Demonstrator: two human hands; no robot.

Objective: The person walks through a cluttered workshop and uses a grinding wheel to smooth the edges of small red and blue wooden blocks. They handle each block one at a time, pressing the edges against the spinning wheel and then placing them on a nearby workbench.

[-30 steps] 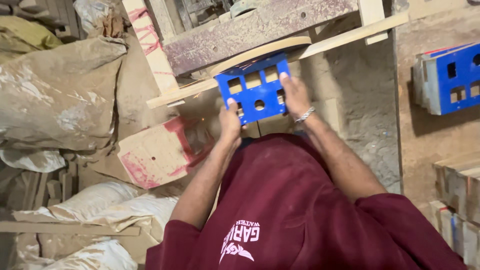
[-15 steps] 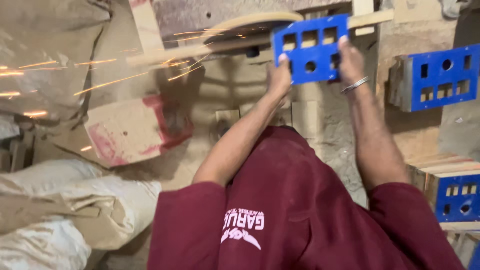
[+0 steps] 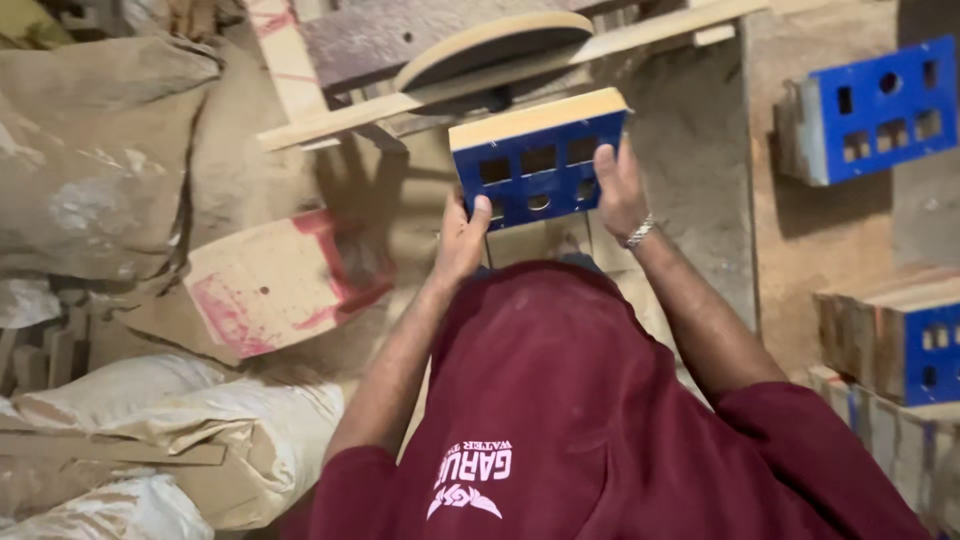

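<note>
I hold a blue-faced wooden block (image 3: 538, 160) with several cut-out holes in both hands, its pale sanded edge turned up. My left hand (image 3: 462, 236) grips its lower left corner. My right hand (image 3: 618, 190), with a bracelet at the wrist, grips its right side. The block sits just below a round sanding disc (image 3: 495, 48) mounted on a dusty machine, apart from the disc by a small gap. My maroon shirt fills the lower middle of the view.
A second blue block with holes (image 3: 868, 110) lies on the dusty board at right. More stacked blocks (image 3: 900, 335) stand at the right edge. Dusty sacks (image 3: 95, 150) pile at left, with a red-stained board (image 3: 270, 285) beside them.
Half a second ago sparks flew left as the block met the disc. The sparks have stopped and the block is now drawn back and tilted, pale edge up.
</note>
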